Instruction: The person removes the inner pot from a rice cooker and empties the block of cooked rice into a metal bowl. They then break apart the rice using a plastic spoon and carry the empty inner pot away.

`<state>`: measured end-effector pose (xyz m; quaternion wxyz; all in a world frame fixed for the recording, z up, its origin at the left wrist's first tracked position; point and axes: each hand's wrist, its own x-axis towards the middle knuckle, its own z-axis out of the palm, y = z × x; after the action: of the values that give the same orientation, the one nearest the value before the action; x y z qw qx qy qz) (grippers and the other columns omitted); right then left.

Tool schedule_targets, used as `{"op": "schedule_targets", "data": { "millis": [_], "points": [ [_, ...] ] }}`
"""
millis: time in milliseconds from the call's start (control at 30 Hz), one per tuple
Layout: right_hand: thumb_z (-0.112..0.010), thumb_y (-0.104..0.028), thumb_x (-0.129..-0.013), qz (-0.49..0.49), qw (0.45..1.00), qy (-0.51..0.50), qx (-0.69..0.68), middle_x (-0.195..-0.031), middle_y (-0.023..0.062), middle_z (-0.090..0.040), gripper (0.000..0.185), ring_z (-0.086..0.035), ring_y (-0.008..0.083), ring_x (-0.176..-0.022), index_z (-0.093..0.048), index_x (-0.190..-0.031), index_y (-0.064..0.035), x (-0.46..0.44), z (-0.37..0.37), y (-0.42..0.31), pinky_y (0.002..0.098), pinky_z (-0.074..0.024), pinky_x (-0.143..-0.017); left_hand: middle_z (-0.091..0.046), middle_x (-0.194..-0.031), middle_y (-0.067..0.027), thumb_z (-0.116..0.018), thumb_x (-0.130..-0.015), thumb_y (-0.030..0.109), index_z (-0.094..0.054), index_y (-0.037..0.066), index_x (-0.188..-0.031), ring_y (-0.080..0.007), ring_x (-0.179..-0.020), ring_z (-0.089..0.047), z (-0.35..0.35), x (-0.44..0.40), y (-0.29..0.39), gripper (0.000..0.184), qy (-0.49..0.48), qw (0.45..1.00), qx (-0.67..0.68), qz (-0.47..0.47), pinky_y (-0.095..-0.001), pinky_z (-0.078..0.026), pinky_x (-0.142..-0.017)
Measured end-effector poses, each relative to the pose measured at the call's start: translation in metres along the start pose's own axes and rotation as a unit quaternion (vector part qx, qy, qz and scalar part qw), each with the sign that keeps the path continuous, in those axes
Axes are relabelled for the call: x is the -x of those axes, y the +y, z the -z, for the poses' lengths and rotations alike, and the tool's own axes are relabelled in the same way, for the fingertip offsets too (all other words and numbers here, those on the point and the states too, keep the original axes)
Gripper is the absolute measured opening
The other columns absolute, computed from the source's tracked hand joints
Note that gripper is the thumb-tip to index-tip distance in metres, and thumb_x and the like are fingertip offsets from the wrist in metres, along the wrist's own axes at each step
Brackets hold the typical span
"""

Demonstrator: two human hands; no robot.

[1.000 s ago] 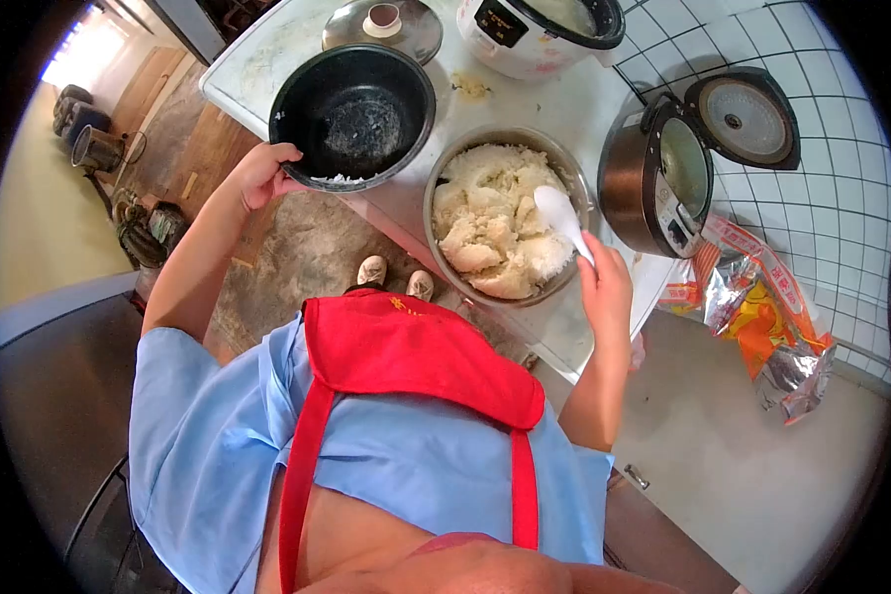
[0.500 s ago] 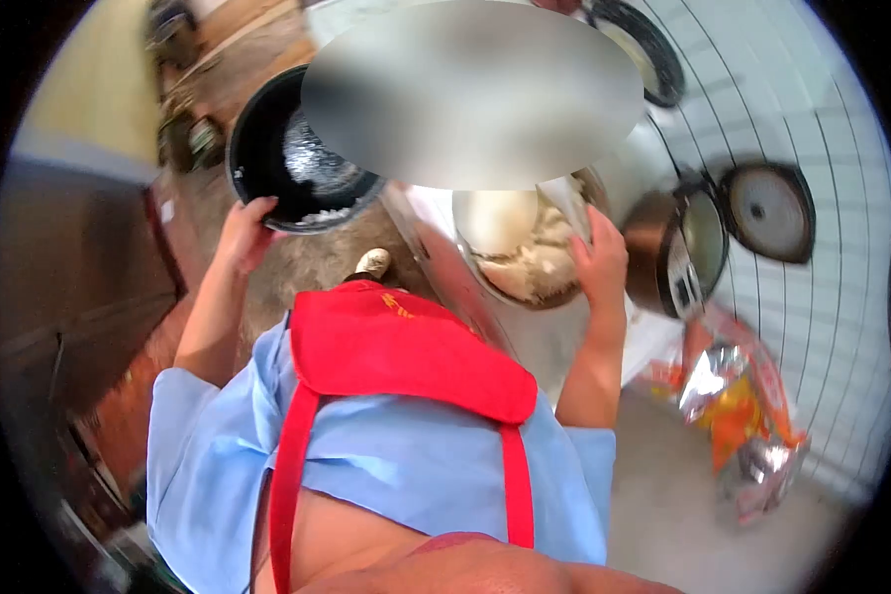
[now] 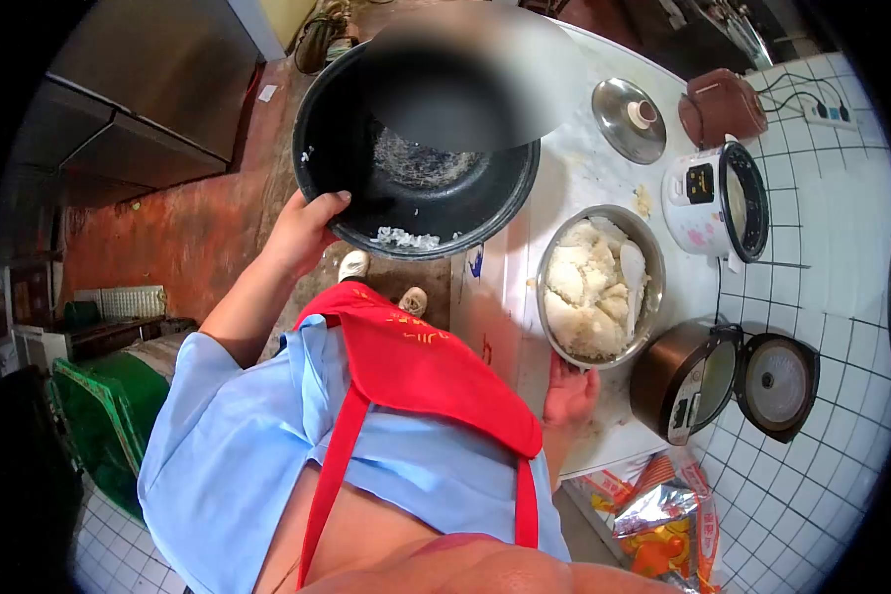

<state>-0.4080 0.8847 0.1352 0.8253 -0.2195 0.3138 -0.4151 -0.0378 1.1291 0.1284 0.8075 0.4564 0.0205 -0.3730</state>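
My left hand point(image 3: 312, 230) grips the rim of a big black bowl point(image 3: 337, 148), tilted toward me, with white rice grains point(image 3: 406, 239) near its lower edge. Part of that bowl is hidden by a blur. A round metal bowl point(image 3: 653, 332) filled with cooked rice point(image 3: 586, 287) stands on the white table. The white rice paddle point(image 3: 634, 282) lies on the rice. Just below the metal bowl, my right hand point(image 3: 569, 391) has its palm up and fingers apart, with the fingertips at the bowl's underside.
A metal lid point(image 3: 629, 121), a white rice cooker point(image 3: 701, 203) and a brown cooker point(image 3: 671, 381) with its lid up stand on the table point(image 3: 604, 431). A brown bag point(image 3: 721, 107) is at the back. Shiny packaging point(image 3: 663, 520) lies low right, a green bin point(image 3: 114, 406) at left.
The view has turned. My right hand has let go of the paddle and moved below the metal bowl. My left hand has brought the black bowl higher and nearer.
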Motion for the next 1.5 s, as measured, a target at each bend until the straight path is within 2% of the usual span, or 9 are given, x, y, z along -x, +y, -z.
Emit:
{"op": "schedule_targets", "data": {
  "millis": [267,400,567,733,767,1033,1167,1300,1500],
  "points": [
    [-0.051,-0.01,-0.082,0.058,0.992,-0.097,-0.061,-0.139,0.0256,-0.03,0.066,-0.031,0.0408,-0.128,-0.02,-0.138,0.0014,0.003,-0.027,0.037,0.0518,-0.0373,-0.103,-0.06,-0.103,-0.0118,-0.054,-0.084,0.01,-0.049,-0.003,-0.113,-0.0215,-0.09,-0.061,0.075,0.116,0.036,0.032,0.019,0.996,0.057,-0.067,-0.0366,-0.052,-0.077],
    [-0.048,-0.01,-0.084,0.036,0.984,0.158,-0.079,-0.135,0.0234,-0.035,0.06,-0.039,0.0355,-0.125,-0.023,-0.137,0.0016,-0.032,-0.132,0.115,0.0456,-0.0476,-0.092,-0.061,-0.1,-0.0104,-0.054,-0.084,0.011,-0.049,0.0,-0.112,-0.0207,-0.087,-0.062,0.142,0.075,0.081,0.031,0.063,0.994,0.079,-0.048,-0.0363,-0.053,-0.074],
    [-0.044,-0.001,-0.086,-0.149,0.977,-0.048,0.144,-0.128,0.017,-0.044,0.049,-0.05,0.0266,-0.113,-0.031,-0.134,-0.0007,-0.051,-0.196,0.229,0.0346,-0.0495,-0.082,-0.062,-0.095,-0.0084,-0.053,-0.084,0.012,-0.051,0.001,-0.109,-0.0189,-0.076,-0.062,0.26,0.09,0.092,0.027,0.156,0.976,0.142,-0.055,-0.0312,-0.053,-0.063],
    [-0.051,0.001,-0.084,-0.289,0.917,-0.121,0.246,-0.11,0.0125,-0.056,0.039,-0.056,0.0207,-0.091,-0.045,-0.123,0.001,-0.025,-0.284,0.389,0.0282,-0.0479,-0.077,-0.064,-0.093,-0.0135,-0.052,-0.084,0.009,-0.051,-0.004,-0.107,-0.0238,-0.079,-0.065,0.364,0.153,0.136,0.026,0.296,0.918,0.238,-0.115,-0.0366,-0.057,-0.069],
    [-0.052,0.001,-0.084,-0.311,0.901,-0.161,0.255,-0.106,0.012,-0.058,0.037,-0.057,0.0201,-0.088,-0.046,-0.121,0.0015,-0.037,-0.297,0.373,0.0278,-0.048,-0.075,-0.064,-0.093,-0.0146,-0.052,-0.084,0.009,-0.051,-0.006,-0.107,-0.0255,-0.079,-0.066,0.335,0.167,0.134,0.028,0.33,0.905,0.232,-0.137,-0.0364,-0.057,-0.067],
    [-0.052,0.001,-0.082,-0.431,0.773,-0.287,0.365,-0.099,0.0112,-0.061,0.03,-0.058,0.0191,-0.08,-0.052,-0.113,0.0005,-0.022,-0.41,0.507,0.0261,-0.0487,-0.063,-0.062,-0.1,-0.0172,-0.05,-0.088,0.01,-0.051,-0.009,-0.105,-0.0277,-0.083,-0.065,0.409,0.249,0.161,0.025,0.464,0.714,0.353,-0.387,-0.0371,-0.058,-0.065],
    [-0.05,0.0,-0.083,-0.477,0.732,-0.273,0.402,-0.097,0.0107,-0.061,0.029,-0.058,0.0187,-0.078,-0.053,-0.112,-0.0012,-0.023,-0.449,0.571,0.0267,-0.0486,-0.061,-0.053,-0.119,-0.0204,-0.045,-0.088,0.007,-0.041,-0.008,-0.122,-0.0323,-0.1,-0.06,0.442,0.257,0.181,0.037,0.504,0.644,0.358,-0.451,-0.0442,-0.053,-0.084],
    [-0.05,-0.001,-0.083,-0.526,0.681,-0.28,0.424,-0.095,0.0095,-0.061,0.027,-0.058,0.0185,-0.078,-0.054,-0.11,-0.0025,-0.027,-0.489,0.65,0.0268,-0.0465,-0.061,-0.05,-0.124,-0.0219,-0.044,-0.088,0.007,-0.037,-0.006,-0.126,-0.0341,-0.106,-0.056,0.463,0.255,0.211,0.041,0.49,0.624,0.375,-0.479,-0.0467,-0.05,-0.089],
    [-0.053,-0.004,-0.084,-0.591,0.59,-0.349,0.426,-0.095,0.0075,-0.061,0.025,-0.057,0.0165,-0.08,-0.055,-0.108,-0.0037,0.033,-0.604,0.792,0.0255,-0.0429,-0.059,-0.054,-0.117,-0.021,-0.043,-0.089,0.008,-0.04,-0.007,-0.121,-0.0333,-0.099,-0.06,0.51,0.243,0.305,0.036,0.53,0.584,0.394,-0.471,-0.0437,-0.056,-0.08]
  ]
}}
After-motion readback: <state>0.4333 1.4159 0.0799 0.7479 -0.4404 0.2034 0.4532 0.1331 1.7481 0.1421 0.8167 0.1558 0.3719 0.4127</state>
